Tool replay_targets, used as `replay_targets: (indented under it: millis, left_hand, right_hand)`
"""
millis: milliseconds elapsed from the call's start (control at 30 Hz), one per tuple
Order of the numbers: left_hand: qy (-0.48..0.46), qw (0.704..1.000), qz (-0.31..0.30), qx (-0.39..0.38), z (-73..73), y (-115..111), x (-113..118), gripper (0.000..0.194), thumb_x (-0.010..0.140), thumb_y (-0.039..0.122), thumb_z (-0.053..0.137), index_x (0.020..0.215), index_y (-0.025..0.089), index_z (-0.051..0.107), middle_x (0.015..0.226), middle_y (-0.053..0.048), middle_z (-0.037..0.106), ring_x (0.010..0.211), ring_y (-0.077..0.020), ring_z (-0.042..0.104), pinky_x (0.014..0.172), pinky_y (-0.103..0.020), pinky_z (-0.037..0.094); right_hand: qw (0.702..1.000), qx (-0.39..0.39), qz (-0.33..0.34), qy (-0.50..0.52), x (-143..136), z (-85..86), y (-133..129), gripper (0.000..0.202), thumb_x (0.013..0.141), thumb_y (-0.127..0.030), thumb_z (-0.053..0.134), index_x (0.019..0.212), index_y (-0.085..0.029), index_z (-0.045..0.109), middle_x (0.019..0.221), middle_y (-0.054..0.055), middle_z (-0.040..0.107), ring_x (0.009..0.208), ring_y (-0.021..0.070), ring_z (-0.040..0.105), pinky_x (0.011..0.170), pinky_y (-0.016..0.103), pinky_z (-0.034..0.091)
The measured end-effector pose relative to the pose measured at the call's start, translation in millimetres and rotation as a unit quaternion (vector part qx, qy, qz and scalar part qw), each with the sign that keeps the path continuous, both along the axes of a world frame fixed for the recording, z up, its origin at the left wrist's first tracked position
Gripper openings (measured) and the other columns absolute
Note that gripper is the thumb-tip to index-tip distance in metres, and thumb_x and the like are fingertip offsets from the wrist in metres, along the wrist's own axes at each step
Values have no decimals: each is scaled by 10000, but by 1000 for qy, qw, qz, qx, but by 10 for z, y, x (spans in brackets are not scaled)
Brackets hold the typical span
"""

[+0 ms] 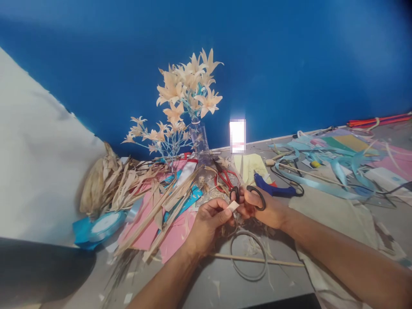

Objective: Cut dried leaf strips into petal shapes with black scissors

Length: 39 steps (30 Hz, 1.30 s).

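Between the thumb and fingers of my left hand [210, 221] is a small pale piece of dried husk [233, 206]. My right hand [268, 210] is closed around a pair of scissors [261, 198] with black handles, its fingers close beside the piece. The scissor blades are mostly hidden from me. Just beyond the hands lie red-handled pliers [222, 180] and a blue glue gun [273, 185]. Under the hands, husk scraps litter the grey surface, with a coil of wire [248, 277] and a thin stick [280, 261] nearer to me.
Cream husk flowers [189, 83] stand in a clear bottle [200, 139] at the blue wall. Dried husks [122, 184], pink sheets [175, 236] and a ribbon roll [104, 224] lie to the left. Light-blue ribbon [325, 189], coloured sheets [347, 143] and cloth [334, 219] cover the right.
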<state>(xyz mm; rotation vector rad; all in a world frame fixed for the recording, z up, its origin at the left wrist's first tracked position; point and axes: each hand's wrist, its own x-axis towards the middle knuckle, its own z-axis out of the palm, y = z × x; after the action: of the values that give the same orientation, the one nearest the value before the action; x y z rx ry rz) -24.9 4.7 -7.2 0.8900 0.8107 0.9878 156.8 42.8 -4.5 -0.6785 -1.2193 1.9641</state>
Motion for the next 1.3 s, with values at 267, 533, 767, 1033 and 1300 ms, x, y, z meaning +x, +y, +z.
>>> replay_targets:
  millis: [267, 533, 767, 1033, 1300]
  left_hand:
    - [58, 997, -21, 51, 11, -3, -23, 233, 714, 320, 799, 664, 152, 645, 643, -20, 635, 634, -134, 546, 670, -269, 397]
    - [4, 999, -30, 18, 32, -35, -17, 248, 723, 340, 794, 674, 160, 630, 646, -25, 641, 633, -134, 542, 652, -262, 380]
    - [102, 993, -17, 51, 104, -28, -5, 256, 674, 328, 822, 638, 148, 644, 624, -2, 582, 592, -110, 481, 595, -246, 346]
    - [6, 999, -16, 32, 31, -3, -52, 262, 697, 356, 812, 656, 159, 644, 610, -12, 626, 610, -128, 528, 664, -266, 384]
    - [14, 999, -16, 32, 23, 1, -9, 279, 661, 363, 834, 630, 153, 653, 596, -24, 634, 608, -137, 552, 668, -277, 404]
  right_hand:
    - [998, -5, -16, -53, -49, 28, -57, 297, 614, -279, 807, 786, -152, 601, 612, -49, 529, 536, 79, 415, 503, 215, 276]
    - [999, -16, 39, 26, 21, 37, -23, 451, 610, -463, 831, 827, -148, 591, 625, -43, 509, 531, 72, 379, 512, 211, 293]
    - [997, -7, -18, -69, -63, 36, -77, 255, 601, -236, 784, 749, -143, 598, 619, -44, 535, 545, 75, 421, 506, 200, 301]
    - [996, -52, 32, 59, 2, 21, -8, 389, 629, -410, 825, 814, -143, 612, 581, -67, 447, 496, 52, 311, 487, 200, 251]
    - [998, -48, 32, 40, -59, -60, -26, 306, 621, -305, 804, 799, -148, 611, 626, -26, 551, 531, 97, 483, 502, 219, 290]
